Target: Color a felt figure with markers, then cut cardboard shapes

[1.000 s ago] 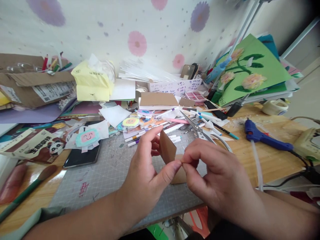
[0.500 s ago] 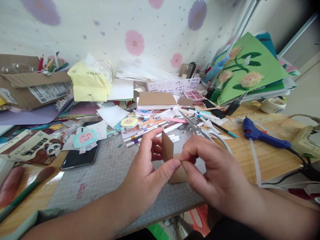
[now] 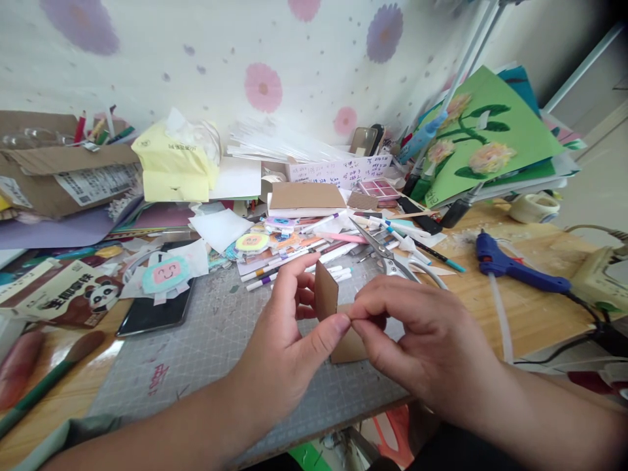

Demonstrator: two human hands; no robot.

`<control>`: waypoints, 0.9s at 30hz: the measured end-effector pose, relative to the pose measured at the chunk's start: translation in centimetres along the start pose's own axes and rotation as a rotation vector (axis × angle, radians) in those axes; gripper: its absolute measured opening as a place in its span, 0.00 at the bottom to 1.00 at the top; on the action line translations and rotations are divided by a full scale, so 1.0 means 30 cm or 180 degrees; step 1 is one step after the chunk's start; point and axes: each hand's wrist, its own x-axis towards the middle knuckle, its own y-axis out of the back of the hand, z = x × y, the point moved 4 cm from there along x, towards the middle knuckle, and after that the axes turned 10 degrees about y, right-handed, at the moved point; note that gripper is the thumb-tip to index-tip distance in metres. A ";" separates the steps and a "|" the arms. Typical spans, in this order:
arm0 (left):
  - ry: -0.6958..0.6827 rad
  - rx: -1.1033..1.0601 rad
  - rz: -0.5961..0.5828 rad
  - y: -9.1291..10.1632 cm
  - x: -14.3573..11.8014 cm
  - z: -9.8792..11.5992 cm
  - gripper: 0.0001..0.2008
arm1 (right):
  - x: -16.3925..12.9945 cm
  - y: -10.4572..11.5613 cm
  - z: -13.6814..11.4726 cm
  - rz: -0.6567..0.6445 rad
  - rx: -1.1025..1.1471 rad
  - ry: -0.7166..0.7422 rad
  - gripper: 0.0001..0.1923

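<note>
Over the grey cutting mat [image 3: 206, 366], a folded piece of brown cardboard [image 3: 326, 289] is held between both hands. One panel stands upright and another slants below it toward the right. My left hand [image 3: 289, 333] grips it from the left, thumb on the near side and fingers behind the upright panel. With thumb and forefinger pinched together, my right hand [image 3: 417, 333] meets the left thumb tip at the cardboard's edge. What lies inside that pinch is mostly covered by the fingers. Just beyond my right hand rest scissors [image 3: 392, 258], blades pointing away to the left.
A blue hot glue gun [image 3: 523, 265] with a glue stick lies at the right. Markers [image 3: 314, 252] and paper cutouts are heaped behind the hands. On the left are a phone [image 3: 157, 314], a panda carton [image 3: 59, 291] and a green-handled brush [image 3: 49, 386]. A cardboard box [image 3: 63, 170] stands behind.
Both hands and the cardboard stay almost in place, with only a slight shift left in view. The right fingers have moved very slightly at the cardboard's edge.
</note>
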 end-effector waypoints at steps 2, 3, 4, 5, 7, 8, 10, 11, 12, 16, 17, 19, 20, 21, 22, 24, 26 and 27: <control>-0.0016 0.0019 -0.0004 0.000 -0.001 0.000 0.23 | 0.000 -0.003 0.000 0.0013 -0.0002 -0.0014 0.09; -0.0028 0.0030 -0.0002 0.000 -0.001 0.000 0.23 | -0.001 -0.004 0.000 0.0013 -0.0001 -0.0020 0.09; -0.0037 0.0036 -0.0006 0.000 -0.001 -0.001 0.23 | -0.001 -0.006 0.000 0.0003 0.0000 -0.0027 0.09; -0.0041 0.0026 -0.0021 0.000 -0.001 -0.002 0.23 | -0.001 -0.008 0.000 -0.0005 0.0003 -0.0036 0.09; -0.0014 -0.0054 -0.0065 -0.001 -0.001 -0.005 0.23 | 0.000 -0.010 0.001 -0.0006 0.0049 -0.0044 0.09; 0.0037 -0.0126 -0.0113 -0.002 -0.001 -0.007 0.23 | 0.001 -0.010 0.001 -0.0003 0.0092 -0.0056 0.09; 0.0207 -0.0354 -0.0248 -0.005 0.000 -0.010 0.23 | 0.004 -0.008 0.003 -0.0011 0.0180 -0.0103 0.09; 0.0322 -0.0491 -0.0326 -0.007 0.001 -0.012 0.24 | 0.006 -0.005 0.005 -0.0026 0.0214 -0.0134 0.09; 0.0435 -0.0624 -0.0390 -0.009 0.001 -0.013 0.24 | 0.007 -0.003 0.006 -0.0045 0.0238 -0.0162 0.09; 0.0742 -0.0973 -0.0534 -0.014 0.001 -0.017 0.22 | 0.009 0.009 0.004 -0.0103 0.0223 -0.0043 0.10; 0.0790 -0.1059 -0.0579 -0.017 -0.001 -0.017 0.21 | 0.008 0.011 0.001 -0.0107 0.0180 0.0043 0.10; 0.0880 -0.1253 -0.0683 -0.023 -0.004 -0.018 0.20 | 0.004 0.016 -0.008 -0.0074 0.0058 0.0255 0.11; 0.0914 -0.1338 -0.0721 -0.026 -0.005 -0.017 0.19 | 0.002 0.018 -0.012 -0.0045 -0.0011 0.0342 0.11; 0.0935 -0.1400 -0.0751 -0.028 -0.006 -0.016 0.19 | 0.000 0.019 -0.016 -0.0015 -0.0082 0.0402 0.11; 0.0950 -0.1431 -0.0768 -0.031 -0.006 -0.015 0.18 | -0.002 0.020 -0.019 0.0019 -0.0155 0.0442 0.11; 0.0965 -0.1429 -0.0727 -0.032 -0.006 -0.013 0.18 | -0.002 0.020 -0.025 0.0069 -0.0302 0.0481 0.10; 0.0972 -0.1405 -0.0682 -0.032 -0.006 -0.014 0.18 | -0.001 0.019 -0.030 0.0084 -0.0459 0.0535 0.11; 0.0970 -0.1392 -0.0672 -0.032 -0.007 -0.015 0.18 | -0.001 0.018 -0.033 0.0085 -0.0543 0.0569 0.11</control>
